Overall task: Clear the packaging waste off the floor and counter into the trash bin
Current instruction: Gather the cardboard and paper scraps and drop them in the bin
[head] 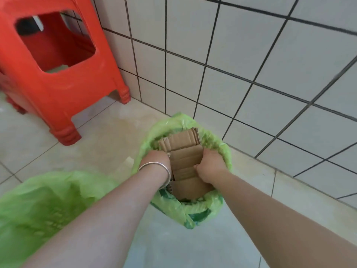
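Tiles (241, 60) with dark grout cover the wall, and the floor (100, 136) is tiled in a pale tone. A red stool (58, 88) is seen at the upper left. A green bag (44, 206) lies at the lower left. The trash bin (216, 206), lined in green plastic, is filled by folded cardboard (185, 153), which is gripped by the left hand (156, 158) and the right hand (210, 163), fingers closed on its edges. A bracelet (158, 167) is worn on the left wrist.

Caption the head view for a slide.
Both hands, left hand and right hand, press folded cardboard into a green-lined trash bin beside a red stool.
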The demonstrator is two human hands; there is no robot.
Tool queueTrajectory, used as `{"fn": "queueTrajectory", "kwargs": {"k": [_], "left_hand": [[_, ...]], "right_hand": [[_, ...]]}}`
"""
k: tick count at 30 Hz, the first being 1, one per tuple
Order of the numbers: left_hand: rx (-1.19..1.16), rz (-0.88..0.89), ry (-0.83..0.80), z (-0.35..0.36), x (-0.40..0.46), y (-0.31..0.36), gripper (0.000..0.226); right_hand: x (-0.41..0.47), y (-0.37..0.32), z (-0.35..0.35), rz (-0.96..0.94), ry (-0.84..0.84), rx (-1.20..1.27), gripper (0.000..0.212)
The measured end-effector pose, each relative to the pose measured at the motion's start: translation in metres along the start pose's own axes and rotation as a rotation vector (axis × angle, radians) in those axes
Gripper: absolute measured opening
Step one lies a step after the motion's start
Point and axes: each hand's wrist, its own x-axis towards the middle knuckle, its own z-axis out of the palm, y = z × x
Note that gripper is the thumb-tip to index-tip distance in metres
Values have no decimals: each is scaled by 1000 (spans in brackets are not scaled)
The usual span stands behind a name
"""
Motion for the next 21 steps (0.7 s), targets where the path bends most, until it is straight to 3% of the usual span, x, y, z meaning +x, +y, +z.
{"fn": "queueTrajectory", "kwargs": {"k": [5,9,13,15,18,21], "left_hand": [[21,-72,-113,18,18,9,40],[-79,-164,-53,36,19,12,39],[7,-90,82,25,7,15,42],[166,-15,156,13,-2,26,41],[405,238,302,-5,-31,67,32],[485,444,348,-8,-75,125,29]], "right_hand": [[6,-2,18,51,-7,-446,30],[7,-2,28,-15,-50,-629,30],[0,-7,15,-52,-26,-555,33],[-14,-9,1,-142,36,-497,31],[-46,7,-28,-294,171,-397,27],[-81,59,-65,-265,282,-241,25]]}}
